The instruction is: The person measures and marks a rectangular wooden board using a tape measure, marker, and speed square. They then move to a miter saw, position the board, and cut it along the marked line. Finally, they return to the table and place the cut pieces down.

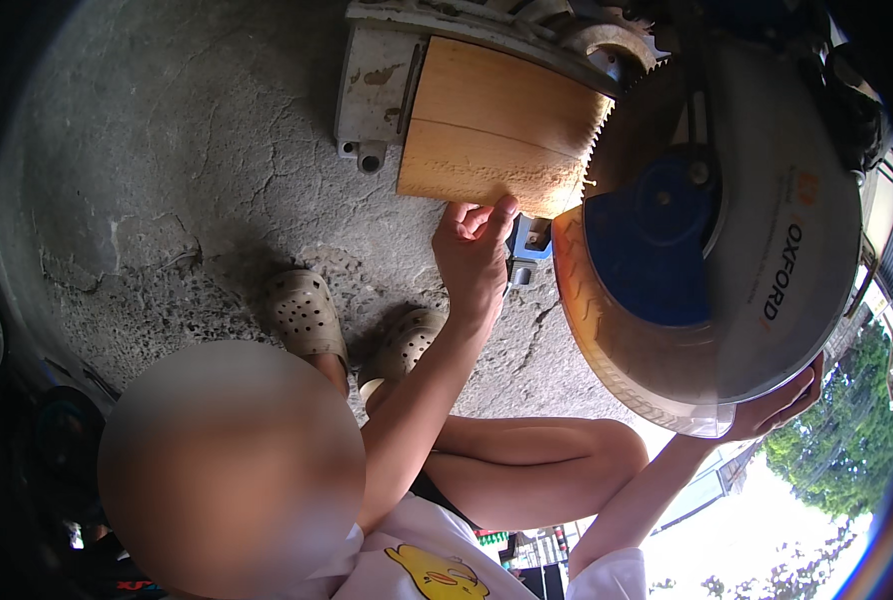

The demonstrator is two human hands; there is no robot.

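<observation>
A flat orange-brown wooden board (pixel 502 125) lies on the base of a miter saw (pixel 772 190), against its grey metal fence (pixel 487 28). A thin dark line crosses the board. My left hand (pixel 472 240) pinches the board's near edge, thumb on top and fingers curled. Right beside the board's right end is the toothed saw blade (pixel 603 135), largely covered by a clear guard (pixel 617 370) and a blue disc. Beyond the guard's lower edge, my right hand (pixel 779 405) is closed round the saw's handle, which is mostly hidden.
The base's grey end plate (pixel 372 95) sits left of the board, on cracked concrete floor (pixel 167 170). My feet in beige clogs (pixel 307 310) and a bent knee (pixel 607 450) are close below the saw. Trees (pixel 837 430) and bright daylight show at the lower right.
</observation>
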